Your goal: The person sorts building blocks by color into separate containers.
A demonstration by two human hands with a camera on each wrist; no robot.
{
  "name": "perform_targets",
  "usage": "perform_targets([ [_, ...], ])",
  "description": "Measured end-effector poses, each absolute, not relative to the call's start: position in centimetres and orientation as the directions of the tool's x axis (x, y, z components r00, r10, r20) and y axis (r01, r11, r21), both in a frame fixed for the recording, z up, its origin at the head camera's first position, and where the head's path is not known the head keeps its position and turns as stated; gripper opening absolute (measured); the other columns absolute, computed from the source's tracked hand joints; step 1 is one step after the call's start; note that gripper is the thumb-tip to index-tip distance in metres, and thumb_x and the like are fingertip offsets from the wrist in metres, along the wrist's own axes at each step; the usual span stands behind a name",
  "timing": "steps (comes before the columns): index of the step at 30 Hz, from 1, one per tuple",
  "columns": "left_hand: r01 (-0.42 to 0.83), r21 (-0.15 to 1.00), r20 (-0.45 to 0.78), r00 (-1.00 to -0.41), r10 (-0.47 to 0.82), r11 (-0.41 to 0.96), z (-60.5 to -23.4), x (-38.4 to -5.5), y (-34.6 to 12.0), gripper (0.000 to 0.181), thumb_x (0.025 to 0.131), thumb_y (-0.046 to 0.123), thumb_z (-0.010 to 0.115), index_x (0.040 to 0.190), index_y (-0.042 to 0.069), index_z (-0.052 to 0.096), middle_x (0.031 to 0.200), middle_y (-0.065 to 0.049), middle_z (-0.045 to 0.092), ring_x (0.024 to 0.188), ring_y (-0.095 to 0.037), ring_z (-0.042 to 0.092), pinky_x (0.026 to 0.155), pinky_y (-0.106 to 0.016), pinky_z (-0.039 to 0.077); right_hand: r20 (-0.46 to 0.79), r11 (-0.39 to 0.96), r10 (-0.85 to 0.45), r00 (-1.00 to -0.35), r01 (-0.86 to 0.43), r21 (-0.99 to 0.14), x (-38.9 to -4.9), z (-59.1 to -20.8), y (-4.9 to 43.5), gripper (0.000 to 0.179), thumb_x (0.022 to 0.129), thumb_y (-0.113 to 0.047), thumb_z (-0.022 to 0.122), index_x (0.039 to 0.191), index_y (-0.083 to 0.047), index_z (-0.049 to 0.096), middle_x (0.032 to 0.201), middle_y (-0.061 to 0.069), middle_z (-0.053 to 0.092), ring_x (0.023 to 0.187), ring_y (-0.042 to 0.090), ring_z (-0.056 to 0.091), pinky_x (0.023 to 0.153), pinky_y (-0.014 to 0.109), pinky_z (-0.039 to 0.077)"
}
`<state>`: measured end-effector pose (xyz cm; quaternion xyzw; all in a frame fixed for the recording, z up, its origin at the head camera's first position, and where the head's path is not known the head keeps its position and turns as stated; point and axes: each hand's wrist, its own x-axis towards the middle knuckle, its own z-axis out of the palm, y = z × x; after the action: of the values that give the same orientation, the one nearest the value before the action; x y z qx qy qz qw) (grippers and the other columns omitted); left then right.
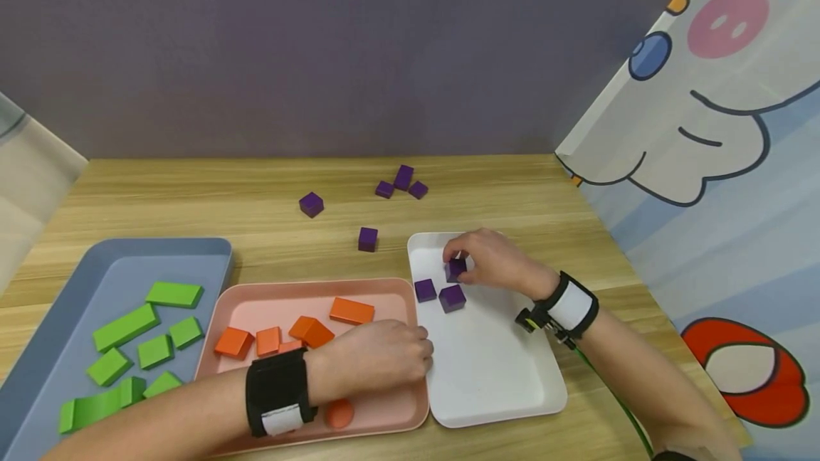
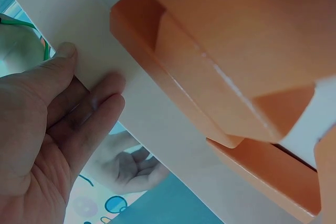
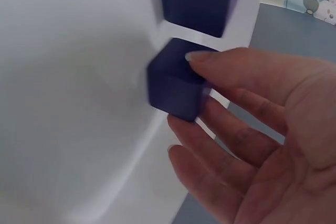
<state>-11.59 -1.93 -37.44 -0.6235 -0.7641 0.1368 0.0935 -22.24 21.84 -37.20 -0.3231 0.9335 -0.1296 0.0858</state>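
Observation:
My right hand (image 1: 496, 262) pinches a purple cube (image 3: 176, 80) between thumb and fingertips over the far part of the white tray (image 1: 493, 361). Close by in that tray lie two more purple blocks, one near the left rim (image 1: 425, 290) and one just in front of the held cube (image 1: 452, 298). Loosely curled and holding no block, my left hand (image 1: 378, 354) hovers at the right rim of the pink tray (image 1: 256, 294). Orange blocks (image 2: 210, 77) lie beside it in the left wrist view; whether its fingertips touch the rim I cannot tell.
Several purple blocks lie on the wooden table behind the trays, including one cube (image 1: 368, 239) and another farther left (image 1: 311, 204). A blue-grey tray (image 1: 218, 251) with several green blocks stands at the left. A grey wall (image 1: 320, 55) borders the table's back.

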Motion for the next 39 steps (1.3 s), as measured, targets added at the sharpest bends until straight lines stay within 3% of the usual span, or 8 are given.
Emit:
perform_targets([
  [7, 0.927, -0.325, -0.026, -0.207, 0.978, 0.188, -37.4, -11.6, -1.9, 0.011, 0.093, 0.022, 0.066, 0.093, 0.033, 0.071, 0.082, 0.016, 0.063, 0.073, -0.002, 0.052, 0.061, -0.011, 0.042, -0.035, 0.758, -0.617, -0.786, -0.582, -0.294, -23.0, -34.8, 19.7, 0.031, 0.08, -0.014, 0.08, 0.11, -0.011, 0.071, 0.106, 0.003, 0.074, 0.097, 0.021, 0.069, 0.086, 0.038, 0.056],
  [11, 0.919, -0.35, -0.019, -0.203, 0.979, 0.184, -37.5, -11.6, -2.0, 0.012, 0.092, 0.022, 0.067, 0.093, 0.033, 0.071, 0.082, 0.016, 0.063, 0.073, -0.002, 0.053, 0.062, -0.011, 0.043, -0.031, 0.739, -0.648, -0.761, -0.619, -0.266, -23.9, -34.0, 16.9, 0.031, 0.084, -0.017, 0.077, 0.113, -0.011, 0.07, 0.109, 0.004, 0.073, 0.098, 0.02, 0.069, 0.085, 0.037, 0.056],
  [17, 0.914, -0.362, 0.007, -0.194, 0.981, 0.184, -37.9, -11.7, -1.9, 0.012, 0.091, 0.02, 0.067, 0.092, 0.032, 0.071, 0.083, 0.016, 0.064, 0.074, -0.002, 0.053, 0.062, -0.01, 0.043, -0.058, 0.699, -0.706, -0.706, -0.681, -0.218, -25.4, -35.0, 12.8, 0.032, 0.086, -0.02, 0.075, 0.117, -0.013, 0.069, 0.116, 0.003, 0.071, 0.102, 0.019, 0.067, 0.086, 0.035, 0.055],
  [29, 0.896, -0.404, 0.021, -0.193, 0.981, 0.185, -38.1, -11.6, -1.9, 0.012, 0.09, 0.022, 0.068, 0.09, 0.033, 0.07, 0.081, 0.016, 0.063, 0.074, -0.001, 0.052, 0.059, -0.009, 0.04, -0.141, 0.71, -0.704, -0.696, -0.691, -0.135, -27.4, -36.8, 8.1, 0.042, 0.089, -0.023, 0.071, 0.129, -0.014, 0.063, 0.126, 0.004, 0.066, 0.114, 0.019, 0.061, 0.094, 0.033, 0.053],
  [34, 0.892, -0.415, 0.028, -0.185, 0.982, 0.179, -38.2, -11.6, -1.9, 0.012, 0.09, 0.021, 0.067, 0.089, 0.033, 0.07, 0.08, 0.016, 0.063, 0.074, -0.001, 0.053, 0.059, -0.009, 0.039, -0.156, 0.701, -0.713, -0.684, -0.703, -0.12, -27.8, -37.5, 7.2, 0.035, 0.09, -0.023, 0.072, 0.123, -0.014, 0.066, 0.121, 0.005, 0.068, 0.112, 0.02, 0.062, 0.096, 0.035, 0.052],
  [39, 0.897, -0.401, 0.03, -0.187, 0.982, 0.183, -38.3, -11.7, -2.0, 0.012, 0.091, 0.021, 0.066, 0.089, 0.032, 0.07, 0.08, 0.015, 0.063, 0.075, -0.001, 0.053, 0.059, -0.01, 0.04, -0.137, 0.69, -0.724, -0.676, -0.713, -0.129, -28.0, -38.2, 6.7, 0.022, 0.087, -0.017, 0.073, 0.109, -0.013, 0.069, 0.107, 0.002, 0.071, 0.098, 0.019, 0.065, 0.089, 0.034, 0.053],
])
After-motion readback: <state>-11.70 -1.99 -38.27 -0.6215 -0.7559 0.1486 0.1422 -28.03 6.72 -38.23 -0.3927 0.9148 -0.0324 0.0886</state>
